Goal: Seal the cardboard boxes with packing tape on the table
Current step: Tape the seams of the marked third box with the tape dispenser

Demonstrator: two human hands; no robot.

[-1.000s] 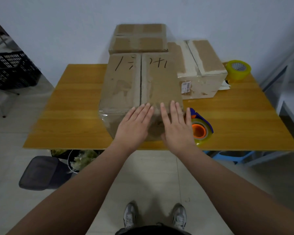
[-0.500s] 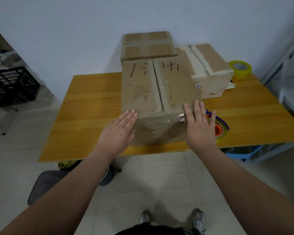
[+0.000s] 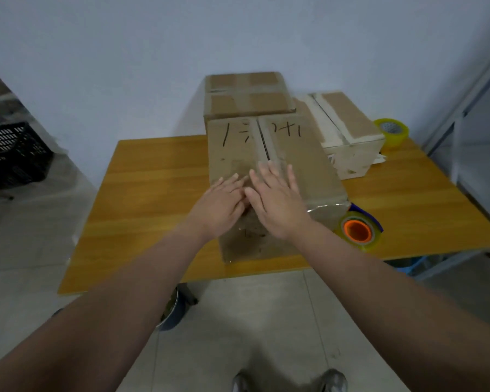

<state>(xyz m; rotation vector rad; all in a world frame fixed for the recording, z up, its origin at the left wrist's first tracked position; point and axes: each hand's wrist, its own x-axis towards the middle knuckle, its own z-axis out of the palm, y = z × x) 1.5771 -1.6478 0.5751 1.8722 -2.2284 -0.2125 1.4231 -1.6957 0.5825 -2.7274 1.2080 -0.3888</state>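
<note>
A large cardboard box (image 3: 300,162) with black marker writing on its top stands at the near edge of the wooden table (image 3: 153,193). Clear tape runs along its centre seam and over its near edge. My left hand (image 3: 222,205) and my right hand (image 3: 275,202) lie flat side by side on the near half of the top, fingers straight, over the seam. A tape dispenser (image 3: 358,229) with an orange core and a blue handle lies on the table just right of the box.
Two more taped boxes stand behind: one (image 3: 248,94) at the back centre, one (image 3: 348,131) at the back right. A yellow tape roll (image 3: 392,131) sits at the table's far right corner. A black crate (image 3: 9,155) stands on the left, a metal rack (image 3: 470,108) on the right.
Half a second ago my hands were at the box's near corners, one on each side. Both have moved inward and onto the top, meeting over the seam.
</note>
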